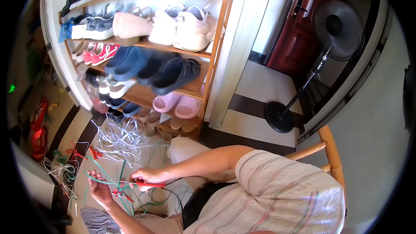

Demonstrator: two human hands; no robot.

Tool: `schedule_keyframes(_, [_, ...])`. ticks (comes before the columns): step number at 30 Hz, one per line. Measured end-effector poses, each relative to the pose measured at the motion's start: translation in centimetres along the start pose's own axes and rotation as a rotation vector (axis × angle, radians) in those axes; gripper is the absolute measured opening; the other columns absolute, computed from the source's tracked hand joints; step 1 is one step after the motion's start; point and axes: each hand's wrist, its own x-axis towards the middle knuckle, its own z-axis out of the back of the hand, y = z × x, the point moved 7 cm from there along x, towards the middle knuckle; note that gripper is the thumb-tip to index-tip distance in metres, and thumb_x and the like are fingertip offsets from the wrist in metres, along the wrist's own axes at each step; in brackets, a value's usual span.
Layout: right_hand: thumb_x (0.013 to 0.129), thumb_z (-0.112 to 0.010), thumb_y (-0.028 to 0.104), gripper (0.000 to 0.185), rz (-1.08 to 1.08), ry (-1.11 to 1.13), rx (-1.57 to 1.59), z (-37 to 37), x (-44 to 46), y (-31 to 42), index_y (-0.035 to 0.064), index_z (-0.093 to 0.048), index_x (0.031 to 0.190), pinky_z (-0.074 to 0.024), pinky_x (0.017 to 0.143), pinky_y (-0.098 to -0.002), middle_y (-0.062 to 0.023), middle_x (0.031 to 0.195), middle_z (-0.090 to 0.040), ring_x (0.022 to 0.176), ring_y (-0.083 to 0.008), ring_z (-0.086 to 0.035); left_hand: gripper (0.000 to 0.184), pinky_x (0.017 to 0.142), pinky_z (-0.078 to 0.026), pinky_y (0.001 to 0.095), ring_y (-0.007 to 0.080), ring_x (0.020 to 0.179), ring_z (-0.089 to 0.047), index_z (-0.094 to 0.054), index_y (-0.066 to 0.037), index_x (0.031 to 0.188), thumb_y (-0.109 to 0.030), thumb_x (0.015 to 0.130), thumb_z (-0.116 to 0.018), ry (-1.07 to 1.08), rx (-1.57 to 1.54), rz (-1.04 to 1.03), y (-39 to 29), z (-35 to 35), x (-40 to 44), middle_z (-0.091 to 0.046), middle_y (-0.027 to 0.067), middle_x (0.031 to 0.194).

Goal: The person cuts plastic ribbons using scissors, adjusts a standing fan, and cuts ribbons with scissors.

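Observation:
My right hand (146, 176) is closed around a red-handled tool (151, 184) with a thin tip pointing left; its exact kind is unclear. A dark cord (177, 196) curves close to the handle's end, but I cannot tell if they join. My left hand (100, 189) is raised just left of the tool, with a green strand (113, 183) running across its fingers toward the tip. Below and between the hands hang red clip-like pieces (121, 194) on green strands. A heap of white strips (123, 141) lies beyond my hands.
A wooden shoe rack (216, 56) stands ahead, filled with shoes and clogs. Tangled pale cords (60, 171) and red packets (39, 141) lie on the floor at left. A black standing fan (279, 115) is at right, near a dark red door (294, 35). Grey cloth (99, 221) lies below.

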Motion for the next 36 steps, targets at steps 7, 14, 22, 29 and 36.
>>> schedule_keyframes(7, [0.071, -0.067, 0.014, 0.03, 0.143, -0.16, -0.454, 2.5, 0.4, -2.0, 0.0046, -0.054, 0.097, -0.0403, 0.057, -0.0305, -0.0036, 0.066, -0.054, 0.06, -0.0154, -0.053, 0.041, 0.059, -0.04, 0.0259, 0.0129, 0.06, -0.032, -0.04, -0.003, 0.126, -0.015, 0.088, -0.048, -0.082, -0.118, 0.028, -0.3, -2.5, -0.7, -0.036, 0.0021, 0.075])
schedule_keyframes(14, [0.075, -0.065, 0.028, 0.029, -0.01, -0.494, -0.615, 5.9, 0.6, -2.1, 0.0038, -0.055, 0.088, -0.0427, 0.062, -0.0387, -0.0135, 0.074, -0.059, 0.066, -0.03, -0.057, 0.022, 0.045, -0.043, 0.028, 0.0157, 0.062, -0.053, -0.051, -0.007, 0.101, -0.024, 0.086, -0.05, -0.122, 0.082, 0.319, 7.5, -6.3, -0.4, -0.055, 0.0064, 0.083])
schedule_keyframes(22, [0.088, -0.036, 0.021, 0.026, -0.304, -0.456, -0.709, 8.1, -0.5, -3.1, 0.0014, -0.05, 0.099, -0.0467, 0.068, -0.0443, -0.0176, 0.081, -0.061, 0.079, -0.035, -0.061, 0.032, 0.033, -0.031, 0.0187, 0.0077, 0.042, -0.045, -0.051, -0.003, 0.089, -0.028, 0.079, -0.068, -0.054, 0.707, 0.526, 15.0, -10.5, -0.1, -0.054, 0.002, 0.062])
schedule_keyframes(29, [0.068, -0.067, 0.018, 0.055, -0.098, -0.294, -0.911, 10.1, -4.9, -3.7, 0.0015, -0.046, 0.116, -0.0482, 0.068, -0.0426, -0.0175, 0.09, -0.062, 0.081, -0.0346, -0.061, 0.017, 0.033, -0.029, 0.0203, 0.0081, 0.038, -0.042, -0.052, -0.002, 0.081, -0.013, 0.081, -0.065, -0.019, 0.692, 0.542, 18.2, -10.9, -0.9, -0.053, 0.0025, 0.058])
schedule_keyframes(36, [0.07, -0.059, 0.024, 0.018, -0.388, -0.234, -1.054, 17.7, -24.0, -2.2, 0.0065, -0.061, 0.075, -0.0463, 0.057, -0.0449, -0.0167, 0.073, -0.061, 0.068, -0.0338, -0.06, 0.012, 0.03, -0.025, 0.0203, 0.0068, 0.035, -0.039, -0.051, -0.004, 0.076, -0.009, 0.081, -0.061, -0.113, 0.915, 0.59, 16.7, -5.4, -3.2, -0.051, 0.002, 0.054])
